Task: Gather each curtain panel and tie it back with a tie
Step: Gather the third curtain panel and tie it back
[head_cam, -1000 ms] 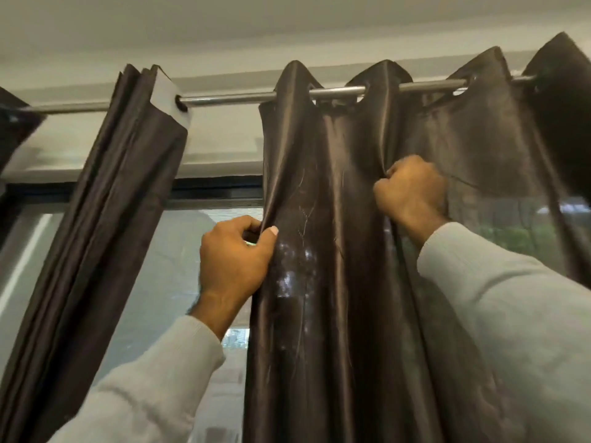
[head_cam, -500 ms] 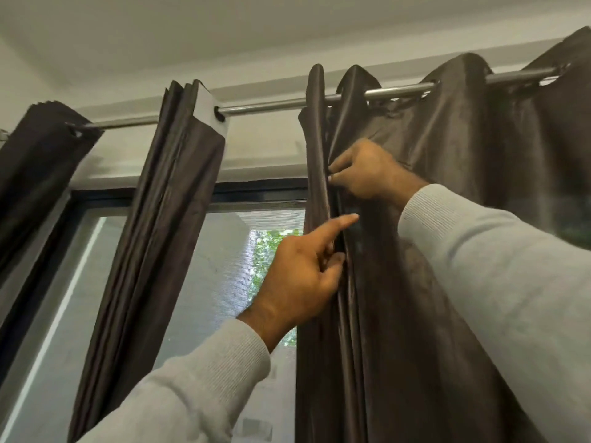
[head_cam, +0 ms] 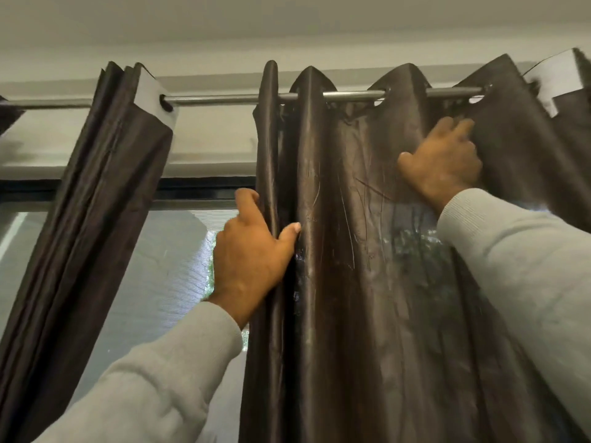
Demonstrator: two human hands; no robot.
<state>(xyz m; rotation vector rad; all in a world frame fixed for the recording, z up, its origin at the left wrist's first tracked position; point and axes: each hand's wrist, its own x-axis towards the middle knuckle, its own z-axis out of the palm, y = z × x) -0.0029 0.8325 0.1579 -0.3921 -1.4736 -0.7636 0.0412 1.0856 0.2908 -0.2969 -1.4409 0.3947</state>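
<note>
Under the steel rod [head_cam: 224, 99], our left hand [head_cam: 252, 257] pinches the dark brown satin curtain panel [head_cam: 351, 282]'s leading folds, and our right hand [head_cam: 443, 163] clutches further pleats, to bunch them.

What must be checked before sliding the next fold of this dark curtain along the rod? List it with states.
1. Left hand grips the leading folds of the dark brown satin curtain panel: ok.
2. Right hand has hold of the next fold: cannot tell; it rests on the fabric, fingers behind it.
3. Silver metal curtain rod bare to the left: ok.
4. Panel fully gathered: not ok, right part spread.
5. Tie in view: not ok.
</note>
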